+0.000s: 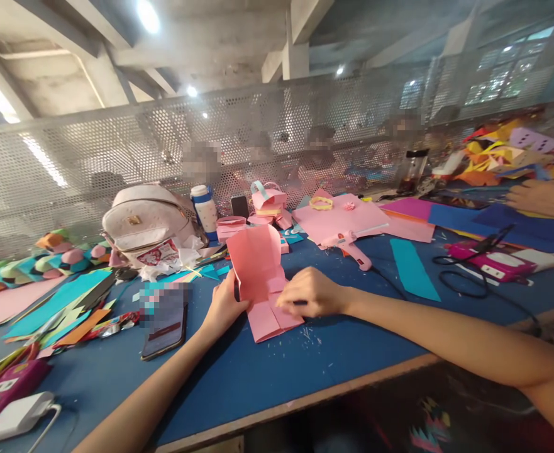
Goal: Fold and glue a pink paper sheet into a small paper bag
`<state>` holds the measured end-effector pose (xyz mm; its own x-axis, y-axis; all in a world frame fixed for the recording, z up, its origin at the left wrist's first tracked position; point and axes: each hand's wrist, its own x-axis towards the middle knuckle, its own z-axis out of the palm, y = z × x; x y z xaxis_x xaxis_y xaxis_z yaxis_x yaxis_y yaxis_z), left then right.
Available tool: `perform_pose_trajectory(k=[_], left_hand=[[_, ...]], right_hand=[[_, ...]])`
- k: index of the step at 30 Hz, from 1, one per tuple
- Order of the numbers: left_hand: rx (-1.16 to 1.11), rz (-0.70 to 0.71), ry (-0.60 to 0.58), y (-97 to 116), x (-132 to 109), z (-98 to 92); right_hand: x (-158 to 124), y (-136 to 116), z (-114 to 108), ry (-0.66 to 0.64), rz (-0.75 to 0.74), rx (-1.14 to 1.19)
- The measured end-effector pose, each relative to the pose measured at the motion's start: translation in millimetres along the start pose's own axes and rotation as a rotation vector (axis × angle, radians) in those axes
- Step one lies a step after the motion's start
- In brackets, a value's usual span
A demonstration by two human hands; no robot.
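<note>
A folded piece of pink paper (260, 261) stands partly upright at the middle of the blue table, its lower flaps lying towards me. My left hand (226, 303) grips its left edge, thumb in front and fingers behind. On the right side my right hand (312, 292) has its fingers curled in against the lower flap, pinching the paper near its fold. Some of the right fingertips are hidden. A pink glue gun (349, 247) lies behind my right hand, its cord running to the right. Left of my left hand rests a phone (166, 324).
A white backpack (149, 217), a bottle (204, 211) and small pink paper pieces stand along the back. A teal paper strip (413, 269) and a magenta power strip (493, 261) lie right. Another person's hand (543, 198) is at far right. A perforated metal screen (258, 126) rises behind.
</note>
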<state>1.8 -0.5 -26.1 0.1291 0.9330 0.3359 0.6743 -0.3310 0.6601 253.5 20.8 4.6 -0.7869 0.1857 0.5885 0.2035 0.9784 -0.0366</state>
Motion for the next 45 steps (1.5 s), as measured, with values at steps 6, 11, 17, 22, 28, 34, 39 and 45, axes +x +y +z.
perform_pose_trajectory(k=[6, 11, 17, 22, 28, 34, 39, 45], left_hand=[[0.032, 0.032, 0.025, -5, 2, 0.7], [0.052, 0.048, 0.073, -5, 1, 1.5], [0.044, 0.067, 0.069, -5, 0, 3.6], [0.032, 0.076, 0.079, -4, 2, 2.9], [-0.029, 0.084, 0.045, -1, 3, 1.3], [-0.066, 0.040, -0.001, -1, 2, -1.0], [-0.092, 0.010, -0.013, -1, 2, -1.4], [-0.153, 0.013, -0.005, 2, 1, -3.4]], right_hand=[[1, 17, -14, 0.313, 0.506, 0.140], [1, 22, -2, 0.099, 0.648, 0.202], [0, 19, 9, -0.098, 0.721, 0.180], [1, 16, 9, -0.155, 0.722, 0.164], [1, 16, 8, -0.148, 0.712, 0.141], [-1, 19, 10, -0.145, 0.712, 0.137], [-2, 20, 11, -0.140, 0.705, 0.156], [-2, 22, 11, -0.093, 0.692, 0.212]])
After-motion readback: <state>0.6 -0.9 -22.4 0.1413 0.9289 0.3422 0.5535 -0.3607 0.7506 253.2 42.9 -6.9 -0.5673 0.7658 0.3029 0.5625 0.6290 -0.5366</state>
